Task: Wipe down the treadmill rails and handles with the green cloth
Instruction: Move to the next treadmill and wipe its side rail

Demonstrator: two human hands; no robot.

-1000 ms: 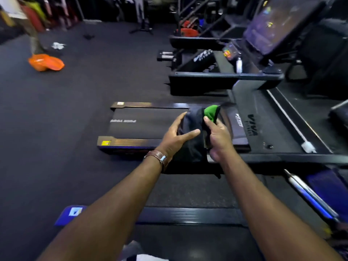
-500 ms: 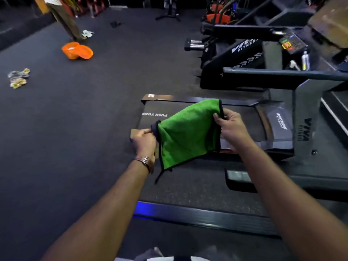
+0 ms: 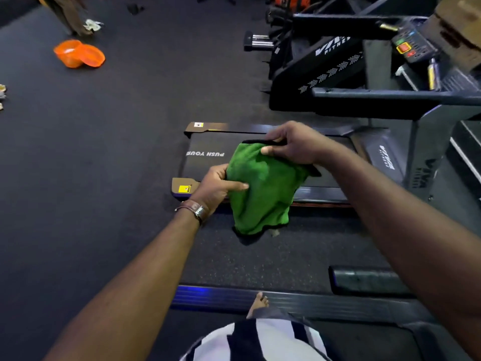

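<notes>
A green cloth [image 3: 263, 188] with a dark edge hangs in the air in front of me, held by both hands. My left hand [image 3: 218, 187] pinches its left side, thumb on the front face. My right hand [image 3: 294, 144] grips its top edge from above. Behind the cloth lies a treadmill [image 3: 205, 162] with "PUSH YOUR" printed on its belt. That treadmill's grey handrail [image 3: 390, 93] runs across at the upper right, and its console [image 3: 411, 48] sits above that.
A second treadmill's blue-lit side rail [image 3: 208, 295] crosses the floor near my bare foot [image 3: 257, 303]. Orange basins [image 3: 78, 56] and a standing person's legs [image 3: 70, 14] are at the far left. Dumbbells [image 3: 257, 40] and more machines crowd the upper right.
The cloth went from bunched and mostly dark to spread open green, then folded smaller. My hands have drawn closer together, and the view has tilted further down.
</notes>
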